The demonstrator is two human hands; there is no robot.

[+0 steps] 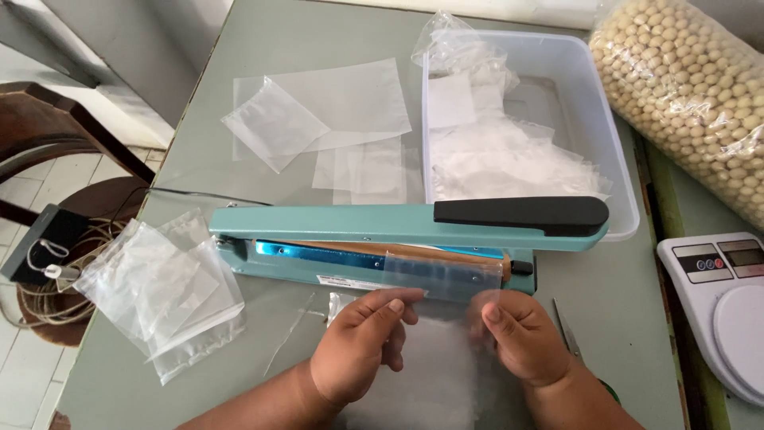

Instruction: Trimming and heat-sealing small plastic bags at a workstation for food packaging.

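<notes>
My left hand (pixel 362 346) and my right hand (pixel 521 338) both pinch a clear plastic bag (pixel 442 279) by its near part. The bag's far edge lies across the sealing bar of a teal heat sealer (pixel 318 223), whose arm with a black handle (pixel 521 213) is raised a little. The rest of the bag hangs down between my hands over the table.
A pile of clear bags (pixel 167 291) lies left of the sealer, more flat bags (pixel 318 115) behind it. A clear plastic tub (pixel 621 159) holds further bags. A sack of soybeans (pixel 692 87) is at far right, a white kitchen scale (pixel 728 306) below it, scissors (pixel 567 328) by my right hand.
</notes>
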